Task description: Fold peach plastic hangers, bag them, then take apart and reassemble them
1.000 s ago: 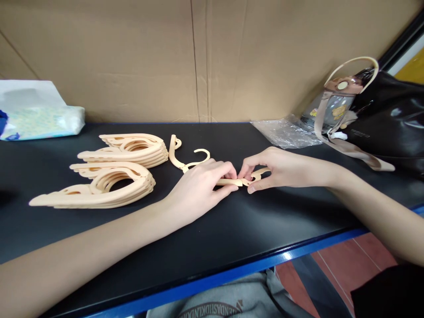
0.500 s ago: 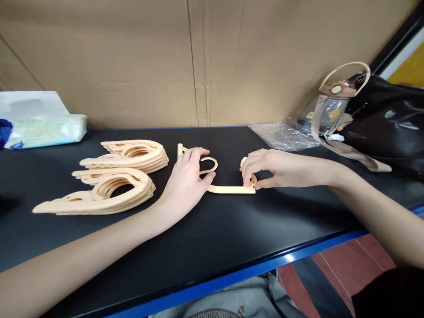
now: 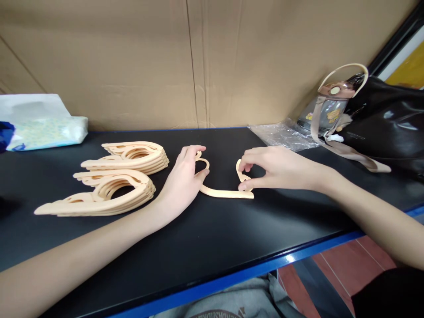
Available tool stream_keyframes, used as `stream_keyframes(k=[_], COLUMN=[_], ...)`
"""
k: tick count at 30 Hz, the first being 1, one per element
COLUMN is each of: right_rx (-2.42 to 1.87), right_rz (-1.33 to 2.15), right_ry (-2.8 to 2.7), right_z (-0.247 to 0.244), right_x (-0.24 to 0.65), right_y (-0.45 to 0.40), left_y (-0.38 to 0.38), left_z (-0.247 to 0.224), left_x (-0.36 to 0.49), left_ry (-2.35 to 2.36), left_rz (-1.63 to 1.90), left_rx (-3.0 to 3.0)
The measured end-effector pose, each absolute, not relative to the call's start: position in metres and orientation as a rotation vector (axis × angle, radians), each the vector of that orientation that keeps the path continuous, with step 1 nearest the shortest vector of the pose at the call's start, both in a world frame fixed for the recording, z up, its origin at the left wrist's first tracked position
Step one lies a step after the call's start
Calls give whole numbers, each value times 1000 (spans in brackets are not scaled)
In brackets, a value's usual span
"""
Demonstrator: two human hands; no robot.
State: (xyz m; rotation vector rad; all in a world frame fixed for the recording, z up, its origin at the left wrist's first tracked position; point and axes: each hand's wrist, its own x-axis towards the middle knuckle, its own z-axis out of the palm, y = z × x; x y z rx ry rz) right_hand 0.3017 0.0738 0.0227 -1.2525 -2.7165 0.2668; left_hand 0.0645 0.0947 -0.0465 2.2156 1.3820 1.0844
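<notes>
A beige folding clothes hanger (image 3: 225,194) lies on the black tabletop in front of me, one straight arm pointing right. My left hand (image 3: 183,176) covers its left part, with the thumb by the curved hook (image 3: 202,164) and the fingers bent over the far side. At the arm's right end, my right hand (image 3: 274,168) pinches a small curved end piece between thumb and fingers. Left of my left hand lie two stacks of folded hangers, a nearer stack (image 3: 132,199) and a farther stack (image 3: 145,160).
A tissue pack (image 3: 49,132) lies at the back left. Clear plastic film (image 3: 285,134), a strapped water bottle (image 3: 327,112) and a black bag (image 3: 387,123) occupy the back right. Cardboard (image 3: 132,66) stands behind the table, whose near edge (image 3: 205,289) is blue.
My left hand has turned slightly and shifted left with the hook. The hanger's long arm has slid a little left and nearer to me. The right thumb has moved left along the end.
</notes>
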Motion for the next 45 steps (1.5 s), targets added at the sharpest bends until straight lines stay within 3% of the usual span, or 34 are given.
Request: stream_keyframes(k=[3, 11, 15, 24, 27, 33, 36, 40, 42, 45], right_rx=[-1356, -916, -821, -1225, -1320, -1033, -1142, -1621, -1629, -1283], right_rz=[29, 315, 272, -78, 59, 649, 398, -155, -67, 269], right_ry=[-2742, -2853, -2885, -2627, -2520, -2460, -2402, -2369, -2462, -2617], right_z=[19, 15, 13, 2, 4, 7, 6, 11, 14, 13], right_x=[299, 293, 294, 306, 302, 294, 296, 300, 301, 302], right_y=[74, 65, 66, 93, 89, 79, 82, 84, 83, 81], left_y=[97, 98, 93, 90, 90, 87, 85, 82, 81, 80], left_z=[-47, -48, -42, -34, -34, -31, -31, -30, -30, -28], left_x=[63, 62, 64, 66, 67, 67, 68, 71, 71, 71], left_ry=[1344, 1353, 1275, 1205, 1190, 1085, 1071, 1011, 948, 904], left_rz=[1120, 1078, 1061, 910, 848, 826, 842, 814, 792, 773], left_rx=[2197, 2252, 2198, 2323, 2324, 2402, 2430, 2490, 2503, 2540])
